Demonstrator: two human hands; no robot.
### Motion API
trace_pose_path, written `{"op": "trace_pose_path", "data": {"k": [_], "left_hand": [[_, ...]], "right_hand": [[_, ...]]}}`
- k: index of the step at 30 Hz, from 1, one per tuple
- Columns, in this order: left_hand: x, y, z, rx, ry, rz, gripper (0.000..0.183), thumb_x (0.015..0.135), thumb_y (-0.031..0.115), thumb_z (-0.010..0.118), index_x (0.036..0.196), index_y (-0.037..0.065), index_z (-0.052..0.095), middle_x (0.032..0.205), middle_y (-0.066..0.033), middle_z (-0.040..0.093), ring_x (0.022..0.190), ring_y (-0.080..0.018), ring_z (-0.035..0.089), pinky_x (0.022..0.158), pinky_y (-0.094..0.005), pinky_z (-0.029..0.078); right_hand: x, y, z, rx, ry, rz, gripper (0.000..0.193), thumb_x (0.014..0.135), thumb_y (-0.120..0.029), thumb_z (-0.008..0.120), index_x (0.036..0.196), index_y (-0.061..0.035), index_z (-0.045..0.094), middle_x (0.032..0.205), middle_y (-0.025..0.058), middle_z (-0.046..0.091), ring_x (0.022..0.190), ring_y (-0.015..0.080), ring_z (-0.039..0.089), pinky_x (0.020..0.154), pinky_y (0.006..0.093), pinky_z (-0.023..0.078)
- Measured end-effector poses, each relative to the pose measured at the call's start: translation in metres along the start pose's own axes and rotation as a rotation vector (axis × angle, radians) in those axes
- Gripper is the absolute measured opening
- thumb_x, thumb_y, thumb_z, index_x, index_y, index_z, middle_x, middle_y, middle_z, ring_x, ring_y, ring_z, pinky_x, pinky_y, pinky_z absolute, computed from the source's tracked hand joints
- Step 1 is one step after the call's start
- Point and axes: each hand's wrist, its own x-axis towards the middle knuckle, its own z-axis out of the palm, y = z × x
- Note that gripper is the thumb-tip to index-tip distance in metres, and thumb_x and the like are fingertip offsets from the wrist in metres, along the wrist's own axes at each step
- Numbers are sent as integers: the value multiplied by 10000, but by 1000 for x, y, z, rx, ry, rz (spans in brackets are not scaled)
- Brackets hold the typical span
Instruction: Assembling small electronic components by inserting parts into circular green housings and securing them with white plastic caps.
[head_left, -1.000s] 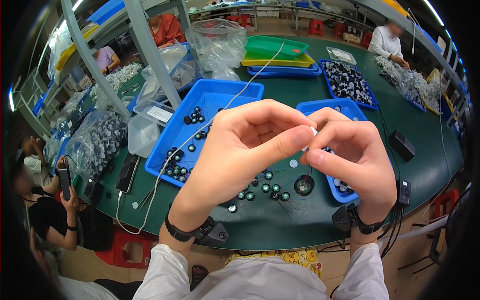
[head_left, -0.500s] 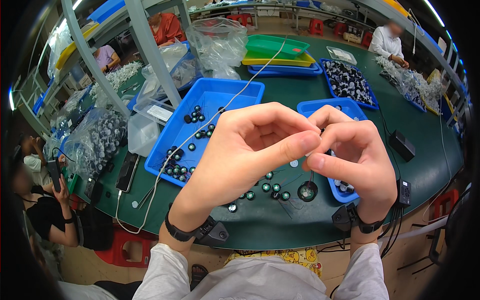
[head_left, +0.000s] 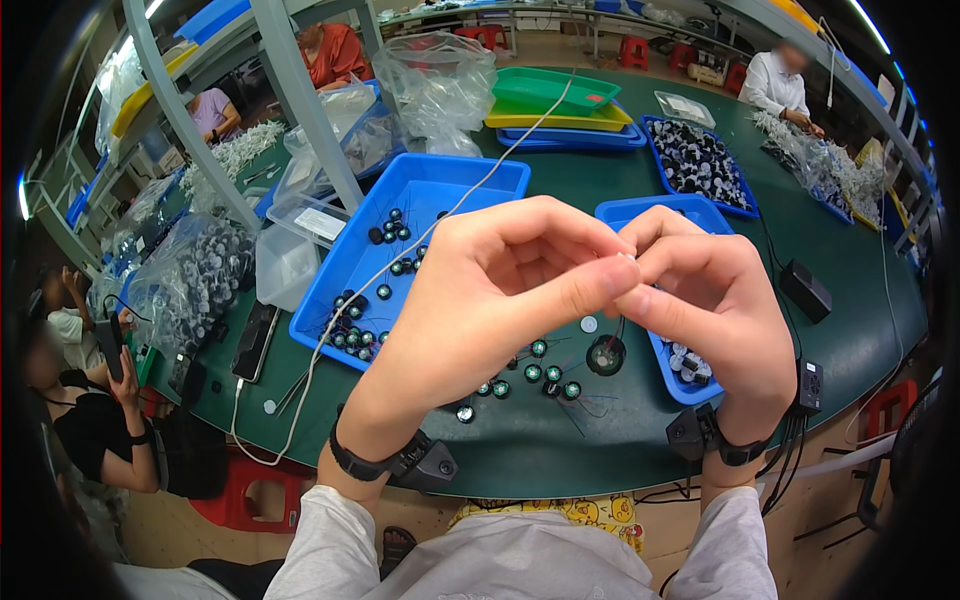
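Note:
My left hand (head_left: 500,295) and my right hand (head_left: 705,300) are raised together over the green table (head_left: 560,460), fingertips meeting around a tiny white part (head_left: 628,260) pinched between them. Most of that part is hidden by the fingers. Below the hands lie several small round black parts with teal centres (head_left: 535,372) and a larger round black part (head_left: 605,355) with thin wires. A small white disc (head_left: 588,324) lies beside it. Both wrists carry black bands.
A blue tray (head_left: 400,240) with several round parts lies left, another blue tray (head_left: 690,370) right. A white cable (head_left: 330,330) crosses the table. Stacked green, yellow and blue trays (head_left: 560,105), plastic bags (head_left: 430,85), a phone (head_left: 255,340) and seated people surround the table.
Both hands have stayed pressed together, with only slight shifts of the fingertips around the small part.

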Motion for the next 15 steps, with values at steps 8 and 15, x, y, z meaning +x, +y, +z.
{"op": "trace_pose_path", "data": {"k": [8,15], "left_hand": [[2,-3,-2,-14,63,101,281,881,217,585,1004,-35,587,908,-75,601,803,-118,541,701,-240,428],[2,-6,-3,-33,91,108,333,908,277,537,1014,-36,576,897,-74,588,766,-99,488,694,-233,395]], "right_hand": [[4,1,0,77,0,19,110,817,-61,586,852,34,630,997,100,551,905,171,540,824,285,417],[3,7,-1,30,-85,-4,88,794,-8,597,861,36,635,1032,114,542,969,196,525,859,312,410]]}}
